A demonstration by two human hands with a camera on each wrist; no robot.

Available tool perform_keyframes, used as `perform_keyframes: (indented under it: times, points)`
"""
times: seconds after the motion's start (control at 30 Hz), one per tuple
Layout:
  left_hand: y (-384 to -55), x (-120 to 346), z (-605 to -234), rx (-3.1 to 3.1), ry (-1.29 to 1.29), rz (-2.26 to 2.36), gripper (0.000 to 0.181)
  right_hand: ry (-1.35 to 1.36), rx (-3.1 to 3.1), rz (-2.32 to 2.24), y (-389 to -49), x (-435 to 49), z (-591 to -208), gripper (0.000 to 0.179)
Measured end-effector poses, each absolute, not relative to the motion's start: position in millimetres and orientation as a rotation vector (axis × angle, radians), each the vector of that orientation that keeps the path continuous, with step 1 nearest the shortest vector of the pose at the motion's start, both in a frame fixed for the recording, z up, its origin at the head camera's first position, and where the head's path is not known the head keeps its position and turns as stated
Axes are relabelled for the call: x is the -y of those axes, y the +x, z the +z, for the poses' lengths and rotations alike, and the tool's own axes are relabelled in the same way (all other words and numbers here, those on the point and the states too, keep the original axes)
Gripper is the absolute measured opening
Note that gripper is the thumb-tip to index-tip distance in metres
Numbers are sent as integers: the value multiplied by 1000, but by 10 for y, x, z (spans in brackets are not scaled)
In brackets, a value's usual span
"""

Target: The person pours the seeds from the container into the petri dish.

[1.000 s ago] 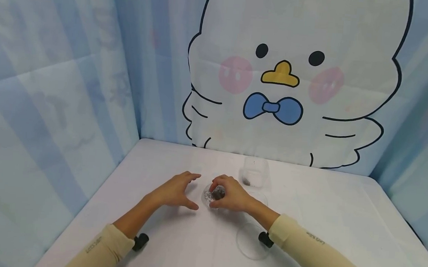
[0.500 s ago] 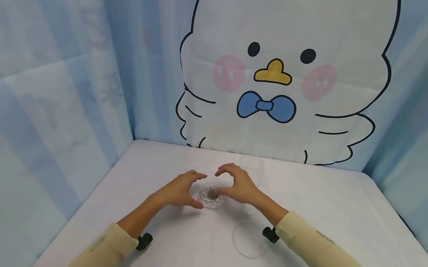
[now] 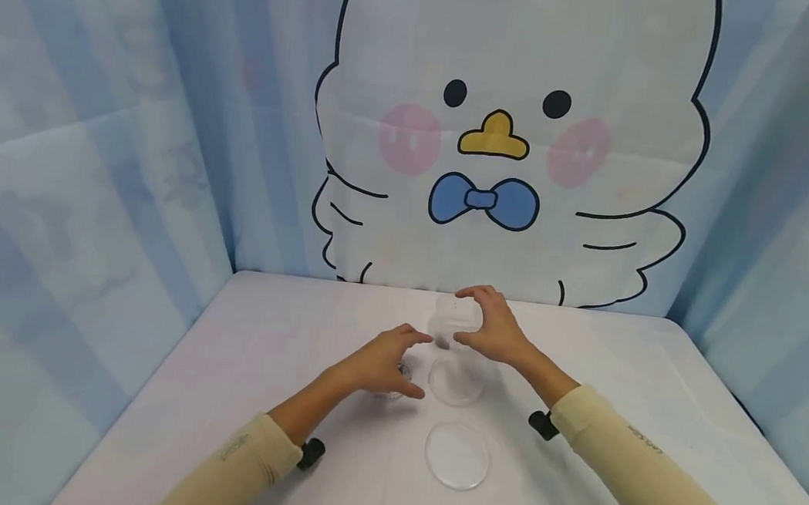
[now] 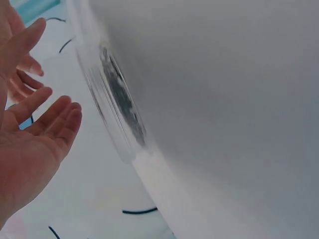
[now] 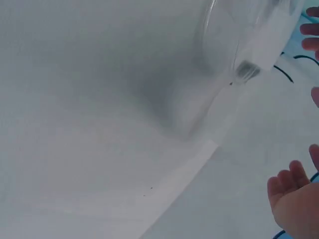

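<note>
My left hand [image 3: 384,362] is above the left part of the table, thumb and fingers spread apart with nothing between them. Partly hidden beneath it lies a clear round dish [image 4: 119,99] with dark and silvery bits inside; its edge shows beside the palm. My right hand [image 3: 497,329] reaches over the near right side of a clear plastic box [image 3: 451,311], fingers and thumb wide apart. A dark clump [image 3: 442,342] sits in the box's near left corner. In front of the box lies a second clear round dish [image 3: 457,382], with no dark bits showing in it.
A clear round disc [image 3: 457,455], like a lid, lies nearer me on the white table [image 3: 557,478]. A curtain printed with a cartoon bird [image 3: 488,250] hangs at the table's back edge. Tiny dark specks [image 5: 151,188] dot the cloth.
My right hand has left the dish with the dark bits and moved back and right to the box, fingers spreading. My left hand has shifted right over that dish. The view has turned slightly right.
</note>
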State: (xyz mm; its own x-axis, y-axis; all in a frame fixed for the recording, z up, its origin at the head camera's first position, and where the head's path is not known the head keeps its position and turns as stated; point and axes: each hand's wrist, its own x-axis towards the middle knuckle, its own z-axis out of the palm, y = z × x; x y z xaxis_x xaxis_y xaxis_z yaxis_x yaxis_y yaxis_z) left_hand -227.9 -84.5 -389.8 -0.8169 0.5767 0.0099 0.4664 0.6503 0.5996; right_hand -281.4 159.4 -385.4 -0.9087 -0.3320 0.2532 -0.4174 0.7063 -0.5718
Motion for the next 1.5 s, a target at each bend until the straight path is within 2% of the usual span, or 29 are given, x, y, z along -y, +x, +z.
perform_keyframes:
  times: [0.2,0.57,1.0,1.5]
  points:
    - [-2318,599,-3959,-2667,900,867,83,587,2860,994,-2909,-1705,-3894,90]
    - [-2389,301,-4092,-2689,907,731,88,552,2931,1035,-3051,-1822,-3984,100]
    - [-2451,215,-4131,-2727,816,630,89,488,2966,1119,-3055,-1920,-4011,97]
    - [-2506,161,-4047,-2677,799,652,84,386,2877,1262,-2769,-2360,-3960,93]
